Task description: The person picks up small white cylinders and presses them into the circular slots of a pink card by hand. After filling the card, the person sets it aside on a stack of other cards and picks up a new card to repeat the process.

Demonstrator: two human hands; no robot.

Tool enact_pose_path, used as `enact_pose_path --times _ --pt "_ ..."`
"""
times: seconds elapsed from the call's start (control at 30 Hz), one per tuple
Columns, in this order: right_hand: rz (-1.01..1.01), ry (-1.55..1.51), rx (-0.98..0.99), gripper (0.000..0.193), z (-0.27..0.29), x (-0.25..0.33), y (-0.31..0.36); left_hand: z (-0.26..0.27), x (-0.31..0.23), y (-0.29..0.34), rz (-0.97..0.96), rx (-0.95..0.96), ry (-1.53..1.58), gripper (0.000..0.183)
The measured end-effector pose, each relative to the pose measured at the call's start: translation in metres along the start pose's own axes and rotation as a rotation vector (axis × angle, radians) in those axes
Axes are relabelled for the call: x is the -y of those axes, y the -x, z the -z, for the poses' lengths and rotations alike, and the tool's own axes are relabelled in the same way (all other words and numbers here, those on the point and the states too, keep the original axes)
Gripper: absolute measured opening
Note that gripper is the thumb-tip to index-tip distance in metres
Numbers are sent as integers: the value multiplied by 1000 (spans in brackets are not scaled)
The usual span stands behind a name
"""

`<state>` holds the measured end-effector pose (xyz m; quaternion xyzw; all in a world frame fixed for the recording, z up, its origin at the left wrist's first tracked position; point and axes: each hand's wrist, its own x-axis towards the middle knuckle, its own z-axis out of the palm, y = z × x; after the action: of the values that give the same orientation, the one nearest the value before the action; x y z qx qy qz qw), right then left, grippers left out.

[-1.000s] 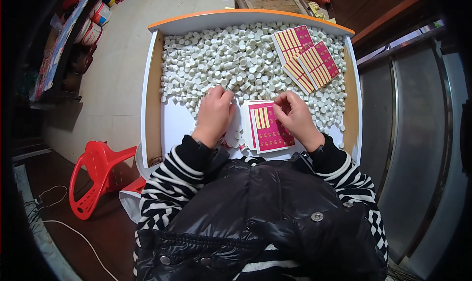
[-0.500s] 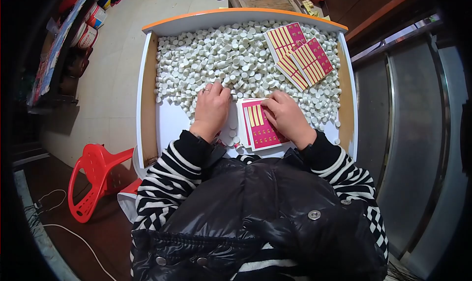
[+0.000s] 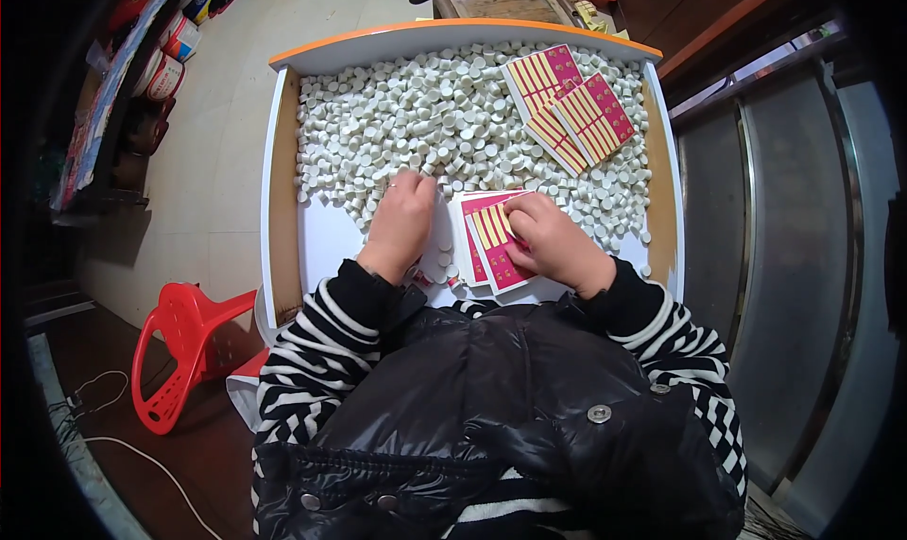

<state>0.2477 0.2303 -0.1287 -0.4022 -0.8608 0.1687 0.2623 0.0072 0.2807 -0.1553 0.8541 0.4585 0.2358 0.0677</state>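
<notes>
A large heap of small white round plugs [image 3: 406, 115] fills the far part of a white drawer-like tray [image 3: 282, 176]. My left hand [image 3: 401, 226] is at the heap's near edge, its fingers curled together; whatever they pinch is hidden. A stack of magenta sticker sheets [image 3: 475, 259] with pale yellow strips lies on the tray floor between my hands. My right hand [image 3: 556, 242] grips the top sheet [image 3: 508, 274] at its right side, thumb and fingers closed on it. That sheet sits slightly turned on the stack.
Several more magenta-and-yellow sheets [image 3: 595, 120] rest overlapped on the heap at the far right. Loose plugs [image 3: 446, 258] lie left of the stack. A red plastic chair [image 3: 179, 351] stands left of the tray, a wooden stool [image 3: 505, 3] beyond it, and grey panels [image 3: 794, 209] at the right.
My right hand has slid down the sheet's right side, and the top sheet has turned a little. My left hand has shifted slightly nearer, its fingers drawn tighter.
</notes>
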Motion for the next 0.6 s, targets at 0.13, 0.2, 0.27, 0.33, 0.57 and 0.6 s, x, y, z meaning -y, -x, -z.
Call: enact_pose_path --times 0.13,0.2,0.27,0.33,0.57,0.6 --pt "-156 -334 108 19 27 7 -5 18 -5 2 185 -74 368 24" --pt "-429 -704 160 20 35 10 -7 26 -7 3 392 -123 821 28" --pt "-494 -834 55 21 35 13 -16 36 -14 2 436 -120 973 25" --pt "-626 -1087 -164 24 33 18 -27 45 -25 0 520 -108 1281 22" --pt "-604 -1312 -209 30 27 44 -52 70 -55 -10 221 -155 834 22" --pt "-600 -1325 -221 31 25 45 -54 70 -56 -11 186 -158 743 22"
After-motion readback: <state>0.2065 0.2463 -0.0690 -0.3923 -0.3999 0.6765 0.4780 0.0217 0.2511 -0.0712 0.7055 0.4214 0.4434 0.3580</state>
